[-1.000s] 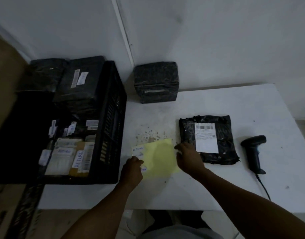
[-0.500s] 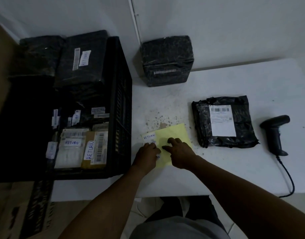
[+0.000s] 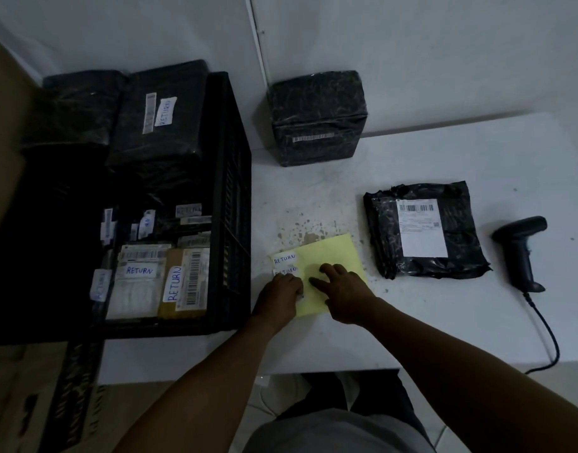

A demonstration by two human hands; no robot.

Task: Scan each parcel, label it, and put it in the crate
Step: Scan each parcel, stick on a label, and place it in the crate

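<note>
My left hand [image 3: 279, 294] sits curled at the near left edge of the yellow sheet [image 3: 333, 256], knuckles up; its fingertips are tucked under, so I cannot tell whether that grip pinches the second "RETURN" label [image 3: 286, 271], whose lower half it covers. My right hand [image 3: 341, 289] lies on the sheet just beside it, fingers spread and fairly straight, pressing the paper flat to the surface [image 3: 444, 322]; that grip holds nothing. A whole "RETURN" label [image 3: 284, 258] shows above the covered one.

Right of the sheet, apart from both hands, lies the flat black parcel [image 3: 425, 235], white shipping label up. Further right the scanner [image 3: 521, 250] lies on its side, its cable running off the near edge.

To the left, the black crate [image 3: 235, 204] holds parcels marked "RETURN"; its left part is too dark to make out. At the back, by the wall, stands a wrapped black box [image 3: 315, 117].
</note>
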